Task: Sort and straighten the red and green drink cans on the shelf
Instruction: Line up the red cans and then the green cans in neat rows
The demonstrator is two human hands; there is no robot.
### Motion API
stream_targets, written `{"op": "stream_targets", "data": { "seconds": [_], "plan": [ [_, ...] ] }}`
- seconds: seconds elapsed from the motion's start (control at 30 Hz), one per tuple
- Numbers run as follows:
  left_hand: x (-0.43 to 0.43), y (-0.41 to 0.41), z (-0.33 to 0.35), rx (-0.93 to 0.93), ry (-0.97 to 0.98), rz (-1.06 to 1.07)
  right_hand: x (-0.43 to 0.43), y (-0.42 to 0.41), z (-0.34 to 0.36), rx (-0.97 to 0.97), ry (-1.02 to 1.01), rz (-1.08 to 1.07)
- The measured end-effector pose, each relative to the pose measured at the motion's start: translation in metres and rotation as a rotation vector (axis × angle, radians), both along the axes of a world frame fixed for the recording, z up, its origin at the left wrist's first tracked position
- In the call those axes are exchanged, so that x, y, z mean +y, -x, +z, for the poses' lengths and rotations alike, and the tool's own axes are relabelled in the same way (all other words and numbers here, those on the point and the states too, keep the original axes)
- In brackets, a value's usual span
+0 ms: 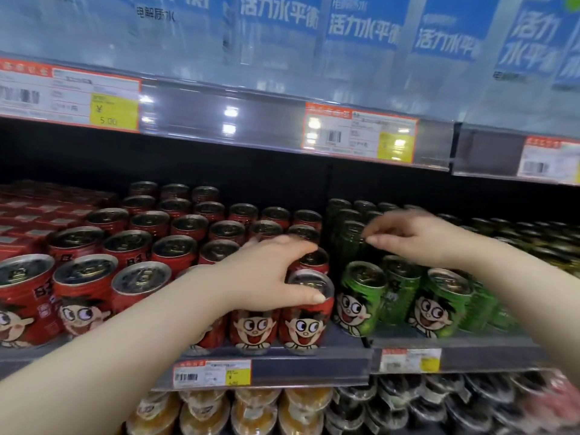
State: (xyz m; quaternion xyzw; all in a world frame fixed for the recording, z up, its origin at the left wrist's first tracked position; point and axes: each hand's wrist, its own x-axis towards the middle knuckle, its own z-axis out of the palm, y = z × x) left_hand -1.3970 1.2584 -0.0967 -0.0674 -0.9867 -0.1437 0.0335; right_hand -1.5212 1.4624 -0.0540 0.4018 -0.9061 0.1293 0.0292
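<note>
Red drink cans (141, 246) with a cartoon face fill the left half of the middle shelf in several rows. Green cans (361, 296) of the same design fill the right half. My left hand (266, 274) lies over the front red cans beside the divide, palm down. Its thumb presses across the rim of the rightmost front red can (306, 324), and its fingers curl over the can behind. My right hand (417, 237) hovers above the green rows. Its fingers are loosely curled, with the tips at the rim of a green can (351, 240) further back, and it holds nothing.
Above is a shelf edge with price tags (361, 135) and blue-labelled water bottles (361, 32). Red cartons (37, 215) sit at the far left. The lower shelf holds orange cups (251, 409) and dark cups (408, 400). A price rail (314, 368) runs along the front edge.
</note>
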Motion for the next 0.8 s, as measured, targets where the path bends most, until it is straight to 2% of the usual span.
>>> {"op": "stream_targets", "data": {
  "seconds": [0.07, 0.17, 0.23, 0.33, 0.6, 0.8],
  "plan": [
    [0.022, 0.015, 0.0, 0.006, 0.027, -0.05, 0.026, 0.009, -0.001, 0.027, -0.146, -0.106],
    [0.052, 0.038, -0.001, -0.01, 0.103, -0.09, 0.055, 0.016, -0.014, -0.083, -0.26, -0.214],
    [0.069, 0.05, -0.002, -0.027, 0.164, -0.08, 0.065, 0.018, -0.026, -0.108, -0.276, -0.208],
    [0.089, 0.063, -0.004, -0.049, 0.243, -0.041, 0.071, 0.02, -0.04, 0.012, -0.356, -0.139],
    [0.103, 0.078, -0.014, -0.14, 0.243, 0.039, 0.063, 0.035, -0.046, -0.077, -0.105, -0.026],
    [0.101, 0.078, -0.009, -0.155, 0.216, 0.115, 0.072, 0.056, -0.032, -0.268, -0.198, 0.237]
  ]
}}
